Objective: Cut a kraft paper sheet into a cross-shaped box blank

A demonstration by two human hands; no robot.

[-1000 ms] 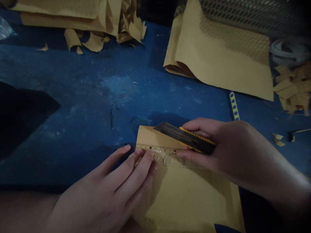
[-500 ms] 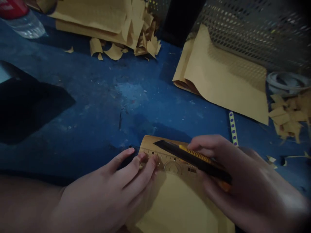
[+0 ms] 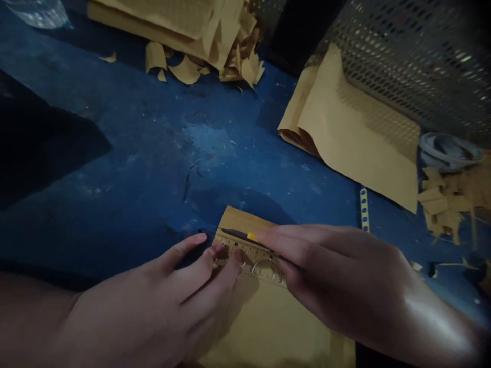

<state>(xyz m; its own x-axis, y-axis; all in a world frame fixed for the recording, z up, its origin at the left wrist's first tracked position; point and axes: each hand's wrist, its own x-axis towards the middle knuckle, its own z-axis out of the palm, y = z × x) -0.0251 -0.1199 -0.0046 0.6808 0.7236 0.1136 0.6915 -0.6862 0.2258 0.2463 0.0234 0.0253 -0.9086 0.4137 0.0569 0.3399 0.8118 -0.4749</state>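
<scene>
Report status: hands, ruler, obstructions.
Left hand on transparent ruler, right hand gripping cutter. Ruler across brown paper. Possible obstruction: left fingers close to blade.

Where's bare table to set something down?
Widest gap: the blue tabletop between the upper scraps, dark area, left hand and folded brown paper. Crowded: right edge, with white coil and scrap pile; and around the right hand, with knife, ruler and paper beneath.
</scene>
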